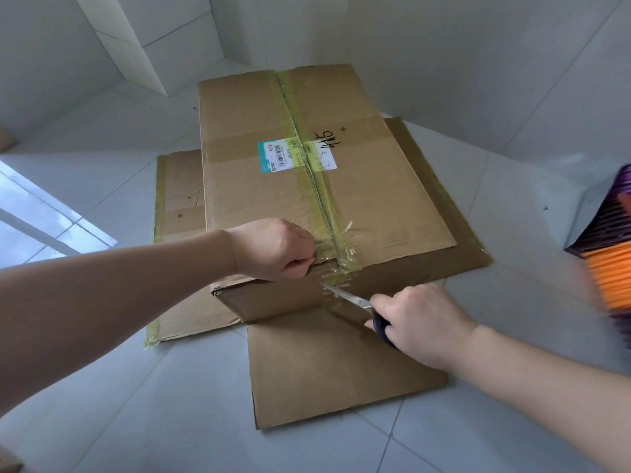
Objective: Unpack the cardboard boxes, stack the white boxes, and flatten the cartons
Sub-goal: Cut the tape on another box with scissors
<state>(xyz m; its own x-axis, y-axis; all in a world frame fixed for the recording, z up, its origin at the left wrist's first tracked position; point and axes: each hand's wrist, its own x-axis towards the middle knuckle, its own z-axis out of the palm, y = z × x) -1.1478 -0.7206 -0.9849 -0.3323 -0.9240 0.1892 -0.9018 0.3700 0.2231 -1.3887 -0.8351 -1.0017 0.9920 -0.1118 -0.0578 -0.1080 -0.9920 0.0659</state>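
A taped brown carton (266,186) lies on the floor, a shipping label across its yellowed centre seam. It rests on flattened cardboard (341,363) that sticks out left, right and toward me. My left hand (276,249) pinches the carton's near top edge beside the seam, fingers curled on the flap. My right hand (416,322) grips black-handled scissors (351,300), whose blade tip touches the torn tape on the carton's near face. White boxes (153,46) stand stacked at the back left.
Pale floor tiles (170,421) surround the cardboard. White walls close in behind and to the right. A stack of purple, black and orange items (607,254) sits at the right edge. A bright reflection marks the floor at the left.
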